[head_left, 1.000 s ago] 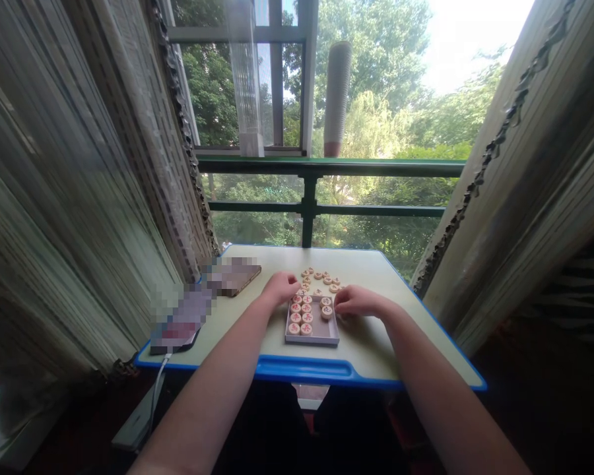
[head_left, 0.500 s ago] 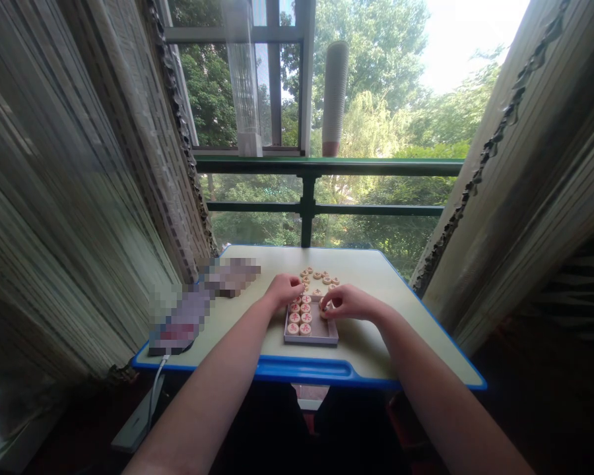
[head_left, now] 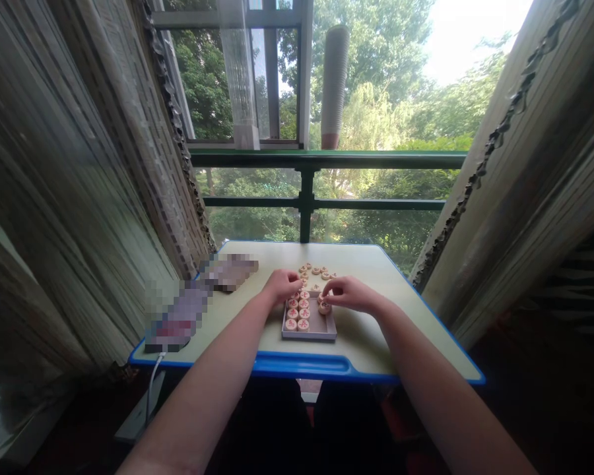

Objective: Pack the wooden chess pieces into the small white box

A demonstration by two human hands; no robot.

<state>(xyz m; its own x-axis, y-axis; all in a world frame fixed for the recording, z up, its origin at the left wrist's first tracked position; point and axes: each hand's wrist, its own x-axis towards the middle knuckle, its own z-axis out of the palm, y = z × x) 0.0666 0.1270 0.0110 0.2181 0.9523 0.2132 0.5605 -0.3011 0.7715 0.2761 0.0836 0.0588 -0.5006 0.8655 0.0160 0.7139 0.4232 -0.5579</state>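
Note:
A shallow pale box [head_left: 309, 335] lies on the table and holds round Chinese chess pieces. Red-marked pieces [head_left: 303, 314] fill two columns on its left side. Over the box's far left corner, my left hand [head_left: 283, 285] is closed, fingertips together beside a loose piece; whether they grip one is hidden. My right hand [head_left: 352, 293] reaches in from the right, its bent fingers on a chess piece [head_left: 321, 298] at the box's far right. Just nearer to me, another chess piece [head_left: 324, 308] sits in the right half. Several loose chess pieces [head_left: 316, 270] are scattered beyond the box.
The pale tabletop [head_left: 257, 316] has a blue edge with a groove [head_left: 301, 364] in front. Blurred-out items [head_left: 183, 316] with a white cable [head_left: 152, 389] lie at the left. A stack of cups [head_left: 334, 86] stands above the green railing [head_left: 376, 159]; curtains hang on both sides.
My right fingers have shifted slightly away from me, leaving a chess piece in the box's right half uncovered. My left hand stays almost in place. The view has tilted a little.

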